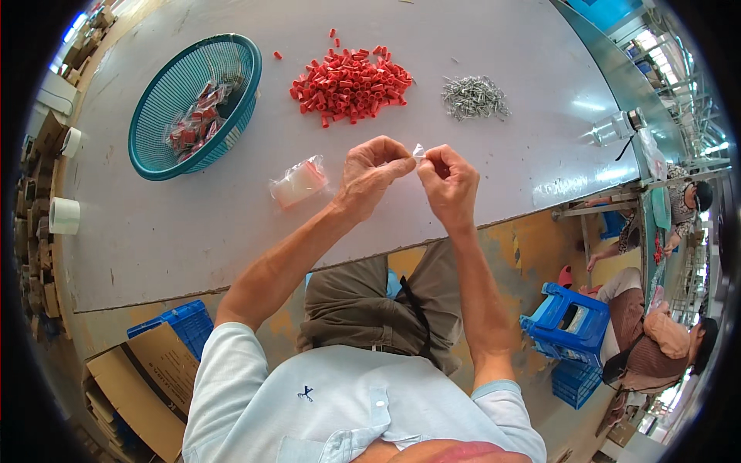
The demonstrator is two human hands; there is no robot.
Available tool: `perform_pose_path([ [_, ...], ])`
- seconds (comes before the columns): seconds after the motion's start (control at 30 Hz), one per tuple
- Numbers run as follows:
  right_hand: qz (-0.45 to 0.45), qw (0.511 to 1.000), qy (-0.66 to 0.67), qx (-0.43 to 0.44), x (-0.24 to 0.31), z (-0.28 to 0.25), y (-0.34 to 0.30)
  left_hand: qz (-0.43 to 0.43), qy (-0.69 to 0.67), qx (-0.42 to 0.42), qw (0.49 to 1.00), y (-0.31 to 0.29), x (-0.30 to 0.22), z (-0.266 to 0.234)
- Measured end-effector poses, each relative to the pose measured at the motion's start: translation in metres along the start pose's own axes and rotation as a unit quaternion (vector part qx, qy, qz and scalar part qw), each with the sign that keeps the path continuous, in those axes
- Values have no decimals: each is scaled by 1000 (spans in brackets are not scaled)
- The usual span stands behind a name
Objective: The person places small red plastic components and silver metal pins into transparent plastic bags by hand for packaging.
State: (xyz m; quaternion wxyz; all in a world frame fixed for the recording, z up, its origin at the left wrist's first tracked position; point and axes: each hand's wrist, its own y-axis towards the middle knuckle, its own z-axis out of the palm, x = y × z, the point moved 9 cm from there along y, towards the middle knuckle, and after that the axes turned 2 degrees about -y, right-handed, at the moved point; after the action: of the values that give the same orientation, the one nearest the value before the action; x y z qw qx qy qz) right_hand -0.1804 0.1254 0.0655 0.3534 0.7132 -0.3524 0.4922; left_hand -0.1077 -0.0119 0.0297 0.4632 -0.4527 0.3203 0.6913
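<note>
both hands [409, 179] pinch small clear bag [418, 150]

Grey table [478, 46]: basket [194, 104], red caps [351, 83], screws [473, 98].

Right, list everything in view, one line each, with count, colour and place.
small bag: one, clear, pinched between both hands.
basket: one, teal, far left of table, holding filled clear packets.
red caps: a pile, table centre, far side.
screws: a pile, grey, right of the caps.
stack of bags: one, clear, left of the hands.
tape rolls: two, white, table's left edge.
stool: one, blue, floor at right.
crate: one, blue, floor at left.
left hand: at the bag.
right hand: at the bag.
</note>
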Motion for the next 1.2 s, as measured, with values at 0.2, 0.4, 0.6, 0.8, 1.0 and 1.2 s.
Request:
perform_pose_path([
  [0.2, -177, 964, -182, -85, 49, 9, -19, 103, 163, -85, 978, -11, -21, 3],
  [0.4, -167, 964, -187, -87, 46, 11, -20, 77, 173, -64, 980, -6, -15, 3],
  [0.6, -147, 962, -207, -104, 38, 5, -18, 61, 89, -35, 994, -1, -4, -3],
  [0.8, -192, 963, -189, -32, 23, -12, -8, 25, 113, -31, 993, 4, 2, -7],
  [1.0, -145, 929, -332, -71, -26, -86, 62, 85, 188, -37, 978, 6, -6, -3],
  [1.2, -136, 911, -388, -2, -28, -66, 108, 74, 204, -54, 975, 7, -9, -8],
])
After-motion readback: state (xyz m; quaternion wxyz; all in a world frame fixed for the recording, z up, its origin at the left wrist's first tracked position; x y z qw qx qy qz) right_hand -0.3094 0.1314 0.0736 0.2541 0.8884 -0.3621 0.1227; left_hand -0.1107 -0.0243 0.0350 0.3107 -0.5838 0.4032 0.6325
